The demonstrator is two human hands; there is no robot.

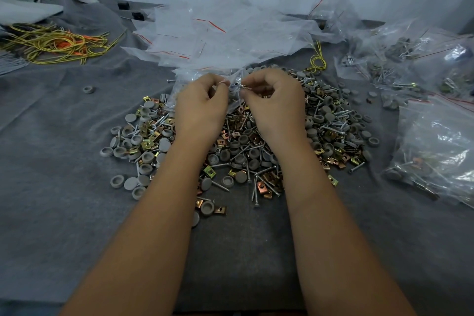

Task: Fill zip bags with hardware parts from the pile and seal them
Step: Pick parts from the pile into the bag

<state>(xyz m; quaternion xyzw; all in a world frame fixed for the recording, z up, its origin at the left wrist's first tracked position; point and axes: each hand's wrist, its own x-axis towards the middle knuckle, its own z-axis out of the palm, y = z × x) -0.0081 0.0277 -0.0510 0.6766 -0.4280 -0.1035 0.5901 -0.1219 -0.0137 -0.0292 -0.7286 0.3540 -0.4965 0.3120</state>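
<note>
Both hands are raised over the far side of the pile of hardware parts (238, 141), which lies in the middle of the surface (64, 149) covered with grey cloth. The pile is a mix of grey round caps, silver screws and small gold and copper coloured metal clips.

The left hand (201, 105) has its fingers curled, and its thumb and forefinger pinch the upper edge of a small clear zip bag (230, 79). The right hand (275, 100) is curled in the same way, and its grip pinches the same edge of the bag from the other side. The two grips are very near each other, with only a short piece of the bag between them. Something thin and shiny shows at the right fingertips, but it is too small to tell what it is. The bag hangs down behind the hands and touches the pile; what is inside it I cannot tell.

Behind the hands lies a loose heap of empty zip bags (220, 33) with red lines at their openings. On the right side of the surface there are filled bags (436, 141) with parts inside. At the far left lies a bundle of yellow and orange rubber bands (56, 43), and one grey cap (88, 89) lies alone, apart from the pile.
</note>
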